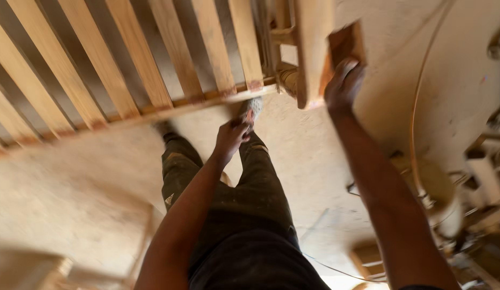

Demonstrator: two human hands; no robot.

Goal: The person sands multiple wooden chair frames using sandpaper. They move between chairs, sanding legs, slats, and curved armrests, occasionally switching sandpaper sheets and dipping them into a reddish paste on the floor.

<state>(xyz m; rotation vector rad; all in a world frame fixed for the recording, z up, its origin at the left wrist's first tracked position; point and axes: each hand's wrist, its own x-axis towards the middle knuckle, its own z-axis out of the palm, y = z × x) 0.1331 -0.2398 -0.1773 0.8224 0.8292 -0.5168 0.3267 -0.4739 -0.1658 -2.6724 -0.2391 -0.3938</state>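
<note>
The person stood over a dusty floor [73,198], looking down past dark, stained trousers [244,215]. A slatted wooden frame [126,80] filled the upper left of the view, its pale slats running down to a long bottom rail that crossed in front of the legs.

The left hand [231,137] was held low, just under the end of that rail. Its fingers were curled shut around a small reddish thing [249,117] that poked out at the top; blur made it impossible to tell what the thing was. The toe of a grey shoe [254,106] showed right behind it.

The right hand [344,86] reached higher, to the upright end post [312,53] at the corner of the frame. The fingers were bent over the post's outer side and lower edge, gripping the wood, beside a darker brown block [346,43].

To the right a thin cable [416,134] looped down across the floor towards a clutter of pale wooden pieces [481,177] at the edge of the view, close by the right forearm. More wooden offcuts [368,258] lay near the bottom, and a low wooden piece [30,268] sat in the lower left corner, well apart from both hands.
</note>
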